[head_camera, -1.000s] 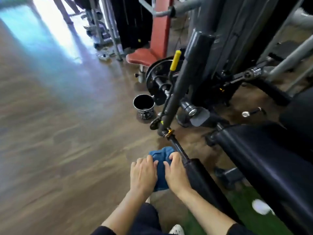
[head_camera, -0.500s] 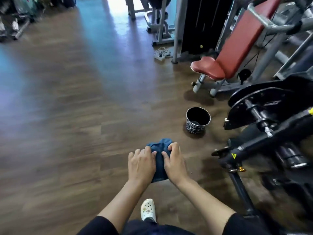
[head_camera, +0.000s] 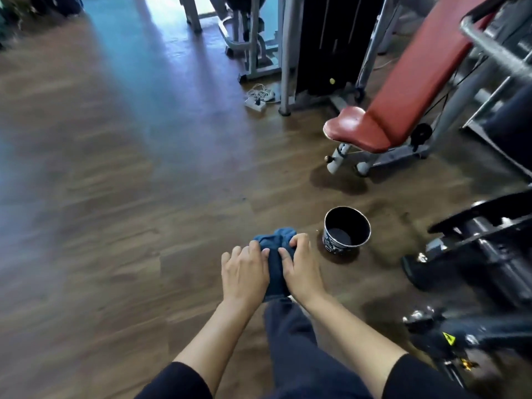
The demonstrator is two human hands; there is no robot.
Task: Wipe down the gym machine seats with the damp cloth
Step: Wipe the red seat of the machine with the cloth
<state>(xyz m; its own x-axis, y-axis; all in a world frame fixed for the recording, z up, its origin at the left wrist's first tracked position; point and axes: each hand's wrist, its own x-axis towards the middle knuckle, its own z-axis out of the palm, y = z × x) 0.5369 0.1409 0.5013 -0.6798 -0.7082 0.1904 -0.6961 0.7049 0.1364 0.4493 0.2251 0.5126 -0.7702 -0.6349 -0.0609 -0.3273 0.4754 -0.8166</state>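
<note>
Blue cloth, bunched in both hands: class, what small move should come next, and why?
Probably carry the bunched blue cloth toward the red padded seat ahead on the right. The left hand and right hand both grip it over the brown wooden floor, touching no seat yet.

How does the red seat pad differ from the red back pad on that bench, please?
The red seat pad is short and rounded; the red back pad is long and straight-edged. The seat pad lies low and nearly level; the back pad slopes steeply upward. Both share red upholstery and one grey frame.
</note>
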